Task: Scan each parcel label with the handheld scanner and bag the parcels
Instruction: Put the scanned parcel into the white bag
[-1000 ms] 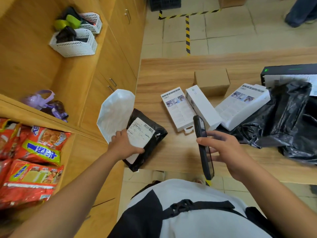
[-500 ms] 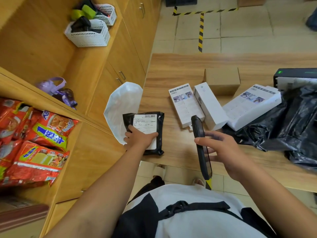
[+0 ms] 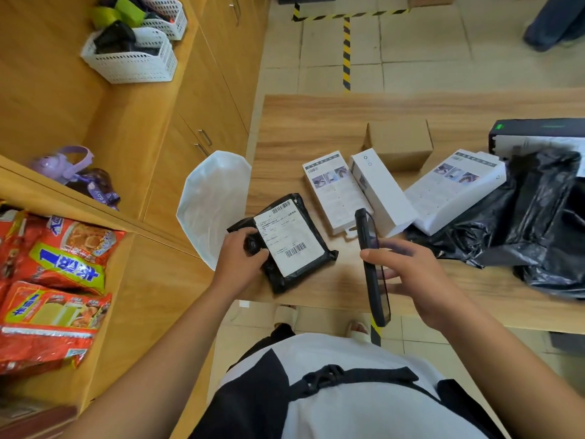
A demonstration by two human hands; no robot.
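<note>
Gripping the parcel [image 3: 294, 248] by its nine-o'clock end in the curled left hand [image 3: 238, 264], at the table's [image 3: 316, 122] near edge, label [image 3: 285, 239] up, and clasping the scanner [image 3: 365, 229] in the right hand [image 3: 414, 274] at three o'clock of it. Looks light, soft and slick, so likely to sag or slide. Best held by that end, thumb clear of the barcodes.

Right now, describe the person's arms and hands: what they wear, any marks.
The left arm and right arm are bare, no sleeve in view. The left hand and right hand wear no gloves; no watch, ring or band shows. The top is white with black panels, crossed by a black strap with a buckle.
</note>
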